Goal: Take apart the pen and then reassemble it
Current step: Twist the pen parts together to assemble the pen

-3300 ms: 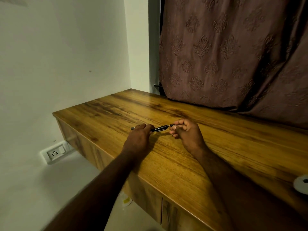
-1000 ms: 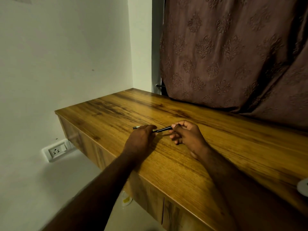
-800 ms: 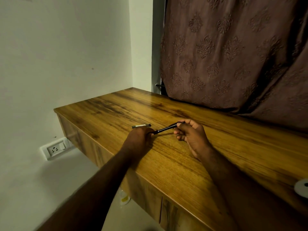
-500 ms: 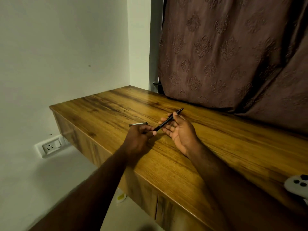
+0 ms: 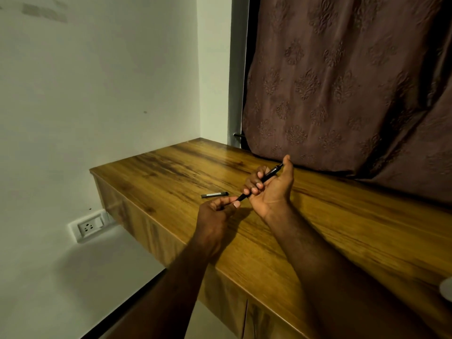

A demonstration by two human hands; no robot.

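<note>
A thin black pen body (image 5: pixel 265 179) slants up to the right above the wooden desk (image 5: pixel 342 228). My right hand (image 5: pixel 271 189) is turned palm up, with its fingers curled round the middle of the pen. My left hand (image 5: pixel 217 214) pinches the pen's lower end between thumb and fingertips. The pen's cap (image 5: pixel 214 195), short, dark and with a pale band, lies flat on the desk just beyond my left hand, apart from both hands.
A brown patterned curtain (image 5: pixel 342 81) hangs behind the desk. A white wall with a socket (image 5: pixel 89 226) is to the left, below the desk's left edge. A white object (image 5: pixel 446 288) pokes in at the right edge of the desk.
The cap has come off and lies on the desk. My right hand has turned palm up and lifted the pen body, which now slants upward, while my left hand stays on its lower end.
</note>
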